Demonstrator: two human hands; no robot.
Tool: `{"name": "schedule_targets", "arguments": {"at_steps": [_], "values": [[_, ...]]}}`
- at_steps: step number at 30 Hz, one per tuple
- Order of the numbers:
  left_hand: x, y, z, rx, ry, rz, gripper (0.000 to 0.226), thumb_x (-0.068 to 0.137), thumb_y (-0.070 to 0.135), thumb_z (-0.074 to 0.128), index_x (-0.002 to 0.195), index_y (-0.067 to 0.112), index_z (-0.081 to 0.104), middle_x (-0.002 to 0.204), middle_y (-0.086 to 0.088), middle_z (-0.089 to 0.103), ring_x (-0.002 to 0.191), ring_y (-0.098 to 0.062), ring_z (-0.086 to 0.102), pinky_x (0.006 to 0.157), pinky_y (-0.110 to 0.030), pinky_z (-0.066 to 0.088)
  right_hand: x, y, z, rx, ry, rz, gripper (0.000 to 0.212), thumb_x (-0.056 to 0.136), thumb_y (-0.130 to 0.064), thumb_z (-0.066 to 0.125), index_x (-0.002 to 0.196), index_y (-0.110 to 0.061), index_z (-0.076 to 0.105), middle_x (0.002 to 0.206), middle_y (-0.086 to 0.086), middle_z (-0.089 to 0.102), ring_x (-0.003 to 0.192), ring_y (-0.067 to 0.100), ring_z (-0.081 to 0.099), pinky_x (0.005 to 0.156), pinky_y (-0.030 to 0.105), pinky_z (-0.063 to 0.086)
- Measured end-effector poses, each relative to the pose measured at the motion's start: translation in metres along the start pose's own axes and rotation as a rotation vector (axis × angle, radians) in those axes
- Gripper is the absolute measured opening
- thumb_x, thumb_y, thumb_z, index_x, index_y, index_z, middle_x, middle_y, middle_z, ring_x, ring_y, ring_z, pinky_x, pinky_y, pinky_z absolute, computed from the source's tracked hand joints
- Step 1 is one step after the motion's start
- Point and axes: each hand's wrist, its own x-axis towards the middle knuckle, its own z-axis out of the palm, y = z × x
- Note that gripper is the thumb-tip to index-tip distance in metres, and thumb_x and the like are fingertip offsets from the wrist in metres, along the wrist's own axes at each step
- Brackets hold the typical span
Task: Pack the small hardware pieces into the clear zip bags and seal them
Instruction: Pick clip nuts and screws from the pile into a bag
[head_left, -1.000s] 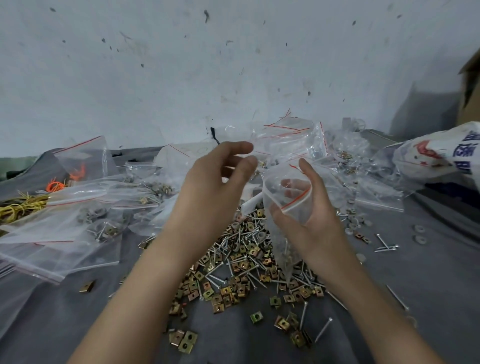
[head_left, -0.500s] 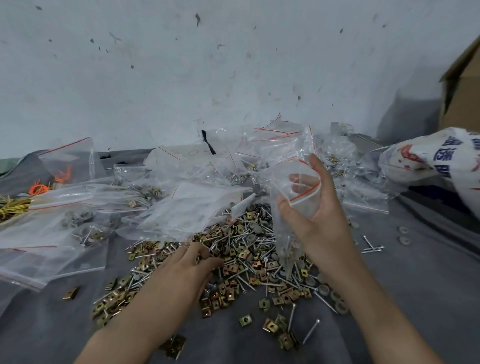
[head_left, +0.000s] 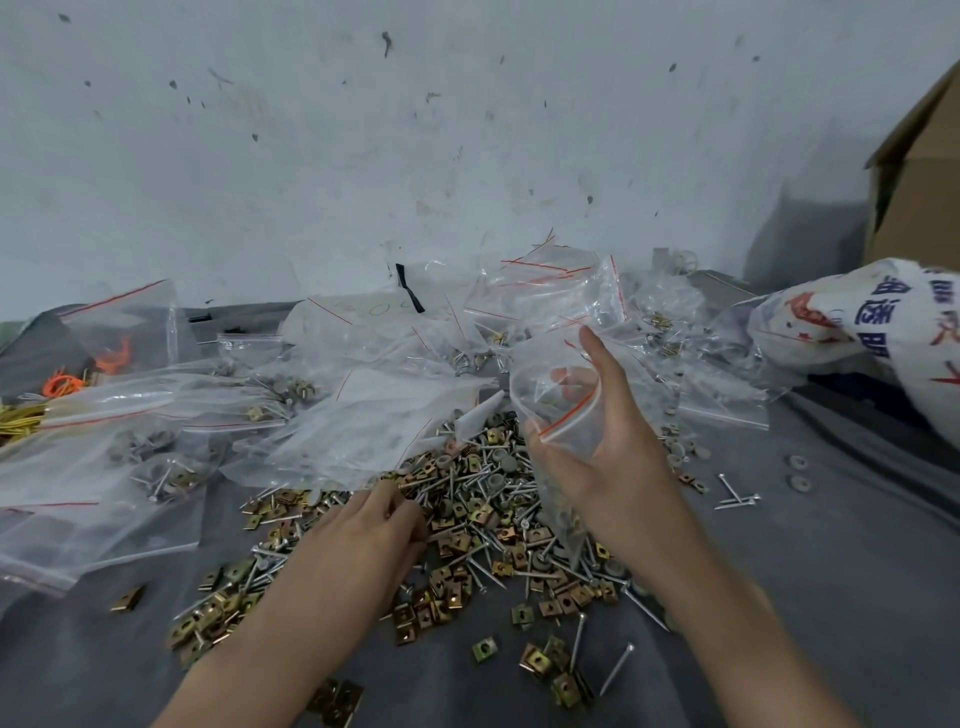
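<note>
A loose pile of hardware, brass square clip nuts, silver nails and grey washers, lies on the grey cloth in the middle. My right hand holds a clear zip bag with a red seal line upright above the pile, its mouth held wide by thumb and fingers; some pieces sit in its lower part. My left hand is down on the pile's left side, fingertips curled into the pieces; what they pinch is hidden.
Filled and empty clear zip bags are heaped at the left and along the back by the wall. A printed white sack and a cardboard box stand at the right. Stray nails and washers lie at the right.
My left hand has dropped from the bag's mouth down into the pile and reached a little further in. The right hand keeps the bag held up.
</note>
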Motion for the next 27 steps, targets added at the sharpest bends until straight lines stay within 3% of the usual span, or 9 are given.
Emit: {"name": "schedule_targets", "arguments": {"at_steps": [3, 6, 10, 15, 19, 21, 24, 27], "values": [[-0.001, -0.002, -0.001, -0.048, -0.003, -0.007, 0.014, 0.1, 0.041, 0.045, 0.109, 0.033, 0.053, 0.11, 0.014, 0.044, 0.101, -0.007, 0.051, 0.087, -0.02, 0.04, -0.002, -0.002, -0.001, -0.003, -0.004, 0.001, 0.088, 0.082, -0.047, 0.068, 0.149, -0.061, 0.014, 0.147, -0.015, 0.048, 0.136, 0.001, 0.044, 0.111, 0.029, 0.035], [-0.001, -0.003, -0.004, -0.195, -0.006, -0.062, 0.007, 0.098, 0.038, 0.052, 0.098, 0.031, 0.055, 0.102, 0.017, 0.05, 0.091, -0.002, 0.052, 0.078, -0.017, 0.038, -0.003, -0.003, 0.0, -0.011, -0.017, -0.001, 0.088, 0.081, -0.049, 0.068, 0.149, -0.062, 0.013, 0.147, -0.014, 0.048, 0.137, 0.002, 0.043, 0.112, 0.032, 0.035], [0.003, -0.007, -0.007, -0.739, 0.095, -0.404, 0.009, 0.09, 0.028, 0.067, 0.082, 0.025, 0.063, 0.08, 0.013, 0.069, 0.074, -0.003, 0.064, 0.063, -0.015, 0.048, -0.003, -0.004, -0.001, -0.017, -0.022, -0.002, 0.087, 0.083, -0.047, 0.069, 0.149, -0.061, 0.013, 0.146, -0.014, 0.048, 0.136, 0.004, 0.044, 0.11, 0.03, 0.035], [0.011, -0.018, -0.005, -1.358, 0.106, -0.746, 0.013, 0.086, 0.023, 0.074, 0.09, 0.011, 0.072, 0.069, -0.002, 0.063, 0.059, -0.013, 0.053, 0.062, -0.026, 0.046, -0.003, -0.006, 0.001, -0.024, -0.031, -0.007, 0.088, 0.084, -0.045, 0.069, 0.15, -0.06, 0.013, 0.148, -0.013, 0.048, 0.136, 0.005, 0.044, 0.11, 0.031, 0.036], [0.012, -0.019, -0.005, -1.592, 0.078, -0.765, 0.034, 0.074, 0.024, 0.076, 0.101, 0.004, 0.069, 0.073, -0.002, 0.062, 0.059, -0.008, 0.054, 0.055, -0.019, 0.049, -0.003, -0.006, 0.001, -0.032, -0.039, -0.014, 0.088, 0.086, -0.041, 0.071, 0.151, -0.058, 0.013, 0.15, -0.013, 0.046, 0.138, 0.006, 0.044, 0.113, 0.035, 0.036], [0.012, -0.02, -0.007, -1.668, 0.086, -0.756, 0.042, 0.07, 0.023, 0.076, 0.107, 0.006, 0.068, 0.074, -0.001, 0.064, 0.061, -0.006, 0.057, 0.055, -0.018, 0.051, -0.003, -0.005, 0.002, -0.039, -0.041, -0.016, 0.089, 0.088, -0.037, 0.073, 0.151, -0.058, 0.013, 0.151, -0.013, 0.045, 0.138, 0.006, 0.043, 0.112, 0.03, 0.035], [0.011, -0.02, -0.01, -1.77, 0.103, -0.751, 0.04, 0.073, 0.017, 0.071, 0.111, 0.007, 0.067, 0.075, 0.0, 0.066, 0.062, -0.006, 0.059, 0.056, -0.018, 0.053, -0.002, -0.004, 0.003, -0.051, -0.04, -0.02, 0.089, 0.089, -0.036, 0.074, 0.151, -0.058, 0.014, 0.15, -0.015, 0.046, 0.137, 0.001, 0.042, 0.103, 0.014, 0.029], [0.012, -0.019, -0.014, -1.904, 0.125, -0.758, 0.028, 0.084, 0.006, 0.063, 0.112, 0.006, 0.066, 0.074, -0.001, 0.063, 0.06, -0.007, 0.059, 0.054, -0.018, 0.053, -0.003, -0.004, 0.004, -0.041, -0.044, -0.015, 0.089, 0.089, -0.037, 0.074, 0.151, -0.058, 0.014, 0.151, -0.014, 0.045, 0.138, 0.003, 0.042, 0.108, 0.024, 0.034]]}}
